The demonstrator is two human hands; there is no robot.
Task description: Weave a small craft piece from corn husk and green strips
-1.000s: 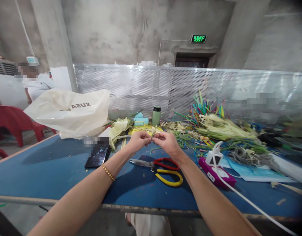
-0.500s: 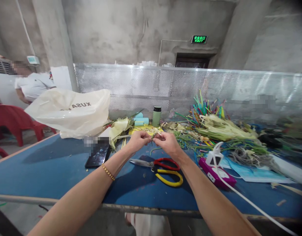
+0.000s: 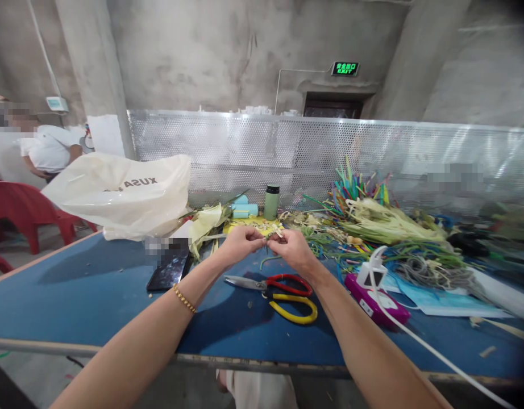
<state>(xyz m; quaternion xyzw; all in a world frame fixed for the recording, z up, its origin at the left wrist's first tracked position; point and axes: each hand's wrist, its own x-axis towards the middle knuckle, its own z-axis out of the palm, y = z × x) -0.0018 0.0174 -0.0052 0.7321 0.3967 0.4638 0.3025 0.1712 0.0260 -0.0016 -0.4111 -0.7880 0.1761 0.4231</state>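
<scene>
My left hand point(image 3: 243, 244) and my right hand point(image 3: 293, 249) almost meet above the blue table, fingertips pinched together. Between them is a small pale and dark-green piece of plant material point(image 3: 274, 234). It sticks up from my right fingers, and my left fingers pinch at its near end; the fingers hide most of it. Below my hands lie scissors point(image 3: 245, 282) with one red and one yellow handle, blades pointing left. A yellow sheet point(image 3: 262, 225) with pale scraps lies just beyond my hands.
Dry husks point(image 3: 394, 221) and coloured stems are heaped at right, behind a purple power strip point(image 3: 383, 304) with a white cable. A phone point(image 3: 170, 270), a white plastic bag point(image 3: 129, 199) and a green bottle point(image 3: 271, 201) stand or lie around. A person point(image 3: 53, 147) is beyond red chairs.
Both hands stay pinched around the small piece, and my left hand has shifted slightly. The person in the background has turned and moved a little left.
</scene>
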